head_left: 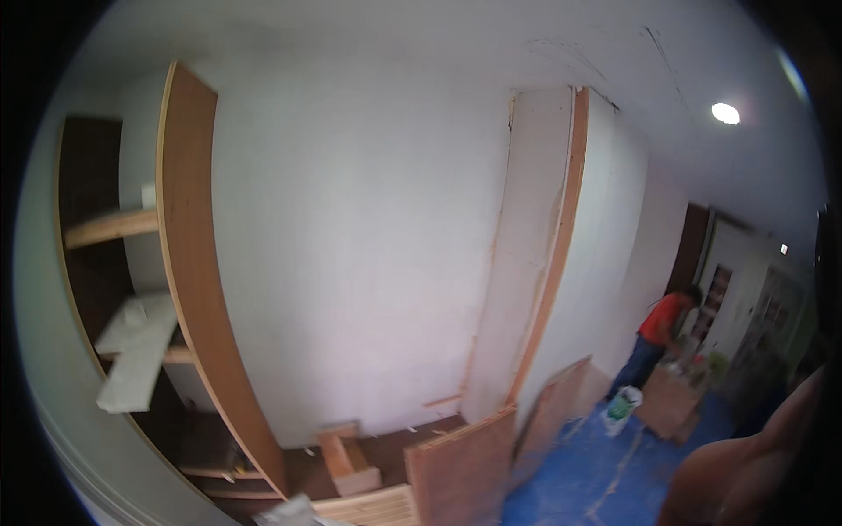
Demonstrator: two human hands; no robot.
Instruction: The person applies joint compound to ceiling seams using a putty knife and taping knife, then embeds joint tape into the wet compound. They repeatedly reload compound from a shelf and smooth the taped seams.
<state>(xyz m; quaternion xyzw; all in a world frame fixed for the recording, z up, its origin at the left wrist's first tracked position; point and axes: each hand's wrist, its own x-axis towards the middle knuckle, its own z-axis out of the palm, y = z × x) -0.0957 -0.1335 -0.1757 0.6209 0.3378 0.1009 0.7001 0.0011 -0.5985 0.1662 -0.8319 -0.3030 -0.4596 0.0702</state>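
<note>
- Hands: left hand out of view; bare skin (745, 469) at lower right, blurred, probably the wearer's right arm or hand. Cannot tell whether the right hand grips anything.
- Nearest sizeable pieces: front wood panel (460, 473), standing at lower centre, and rear wood panel (554, 408) just beyond it, above blue floor covering (570, 482).
- Handling well, my judgement: keep that limb clear of both panel edges; steady a panel before shifting it (either could slip).
- Count: two panels; one white bucket (621, 410); one narrow wooden box (349, 460); one tall shelf upright (197, 237), orange-brown; one co-worker (658, 333), bending; one round ceiling light (725, 113).
</note>
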